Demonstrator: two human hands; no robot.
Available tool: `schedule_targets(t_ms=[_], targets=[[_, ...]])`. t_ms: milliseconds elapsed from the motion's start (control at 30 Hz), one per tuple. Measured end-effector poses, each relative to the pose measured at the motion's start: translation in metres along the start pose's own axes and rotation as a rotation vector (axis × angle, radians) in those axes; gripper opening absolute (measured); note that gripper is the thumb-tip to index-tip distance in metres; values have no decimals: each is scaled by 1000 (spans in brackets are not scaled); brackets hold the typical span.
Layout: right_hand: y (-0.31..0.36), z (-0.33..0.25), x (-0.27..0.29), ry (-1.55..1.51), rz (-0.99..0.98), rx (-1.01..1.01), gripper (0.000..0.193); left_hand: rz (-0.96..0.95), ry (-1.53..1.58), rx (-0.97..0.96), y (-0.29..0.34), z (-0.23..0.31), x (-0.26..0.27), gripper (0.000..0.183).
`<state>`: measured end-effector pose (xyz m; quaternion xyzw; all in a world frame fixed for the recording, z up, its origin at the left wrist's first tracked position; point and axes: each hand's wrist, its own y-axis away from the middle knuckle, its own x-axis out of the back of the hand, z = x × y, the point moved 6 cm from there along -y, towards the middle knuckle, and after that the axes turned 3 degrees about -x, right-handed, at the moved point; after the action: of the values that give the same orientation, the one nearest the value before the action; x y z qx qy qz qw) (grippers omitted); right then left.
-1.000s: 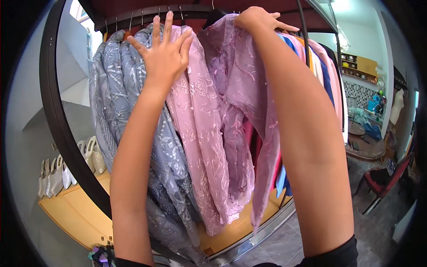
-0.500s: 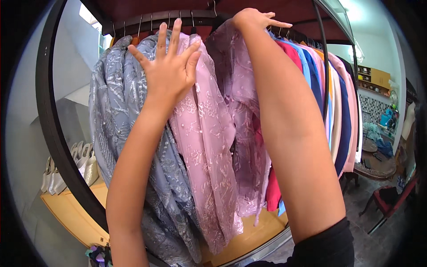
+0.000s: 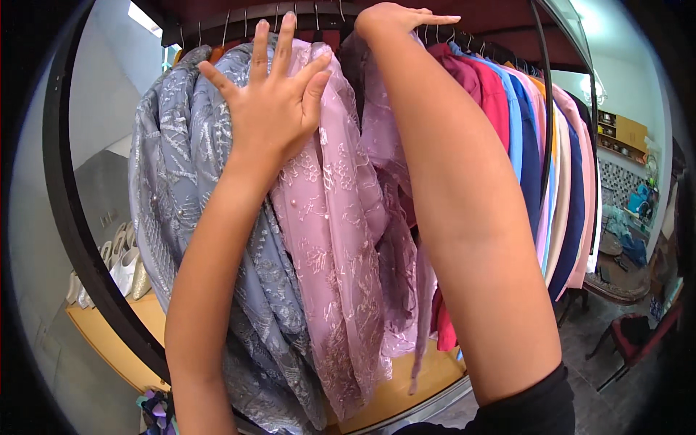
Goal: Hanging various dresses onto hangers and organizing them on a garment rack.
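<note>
My left hand (image 3: 272, 101) lies with fingers spread against the shoulders of hanging garments, where a grey-blue embroidered dress (image 3: 174, 145) meets a pink embroidered dress (image 3: 326, 217). Several grey-blue garments hang to the left of it. Higher and to the right, my right hand (image 3: 399, 18) reaches to hanger height, over the top of a mauve lace garment (image 3: 395, 246). Two of its fingers stretch out to the right; the others are hidden. My right forearm covers part of the mauve garment. Neither hand shows anything in its grip.
Garments in red (image 3: 494, 109), blue, cream and pink fill the right part of the black-framed rack (image 3: 61, 174). Silver and white shoes (image 3: 125, 268) stand on a wooden cabinet (image 3: 109, 337) at left. A red chair (image 3: 631, 341) and a round table (image 3: 616, 286) stand at right.
My right hand has moved slightly left and up, staying stretched out. More of the dark pink garments shows beside it. My left hand keeps its spread pose on the dresses. The view has shifted a little.
</note>
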<state>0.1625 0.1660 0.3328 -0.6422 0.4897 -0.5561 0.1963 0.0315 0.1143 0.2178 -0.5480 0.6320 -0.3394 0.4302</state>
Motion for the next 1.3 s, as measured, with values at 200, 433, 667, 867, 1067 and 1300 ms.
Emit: schedule_targets(t_ms=[200, 433, 667, 867, 1067, 1300], targets=[[-3, -16, -1, 100, 37, 64, 38, 0, -28, -8, 1, 0, -1, 38], [-2, -23, 7, 158, -2, 240, 39, 45, 1, -10, -1, -3, 4, 34], [1, -28, -8, 317, -102, 251, 40, -22, -52, -16, -3, 2, 2, 38], [17, -17, -5, 122, 27, 308, 44, 1004, 431, -274, -4, -4, -21, 35], [43, 32, -9, -348, 148, 586, 62, 975, 515, -279, -1, -6, -16, 36], [72, 51, -63, -794, 178, 563, 64, 787, 882, -268, -7, 8, 11, 43]])
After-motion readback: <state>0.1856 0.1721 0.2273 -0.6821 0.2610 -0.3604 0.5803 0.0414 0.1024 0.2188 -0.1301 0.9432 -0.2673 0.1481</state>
